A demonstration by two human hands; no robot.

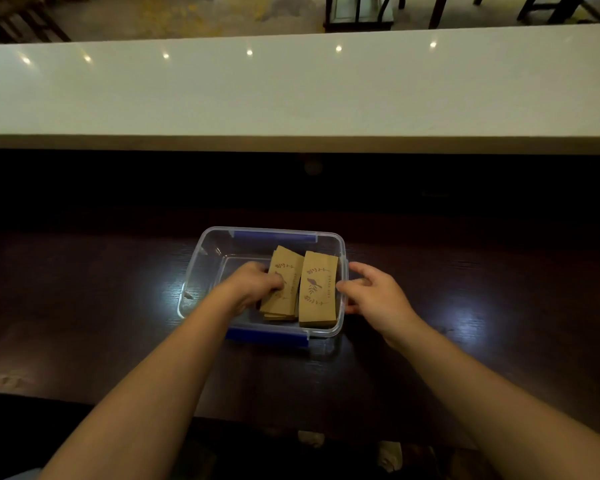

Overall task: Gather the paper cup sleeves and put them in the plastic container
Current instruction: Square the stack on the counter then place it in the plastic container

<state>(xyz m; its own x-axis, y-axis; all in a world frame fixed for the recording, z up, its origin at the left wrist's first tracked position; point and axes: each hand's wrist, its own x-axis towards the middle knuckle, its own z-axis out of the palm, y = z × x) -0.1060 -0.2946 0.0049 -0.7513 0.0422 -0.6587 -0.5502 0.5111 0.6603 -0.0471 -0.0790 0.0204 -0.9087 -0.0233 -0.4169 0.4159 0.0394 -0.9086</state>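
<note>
A clear plastic container (208,258) with blue clips stands on the dark wooden counter. Inside lie two stacks of brown paper cup sleeves with a printed bird: a left stack (286,268), slightly tilted, and a right stack (317,289) against the right wall. My left hand (253,285) reaches into the container, its fingers closed on the left stack. At the container's right wall my right hand (378,292) rests with spread fingers, the thumb at the rim and fingers outside.
The dark wooden counter (84,306) stretches left and right of the container. Behind it rises a higher white countertop (291,91). Dark chairs and table legs (437,8) stand on the floor beyond.
</note>
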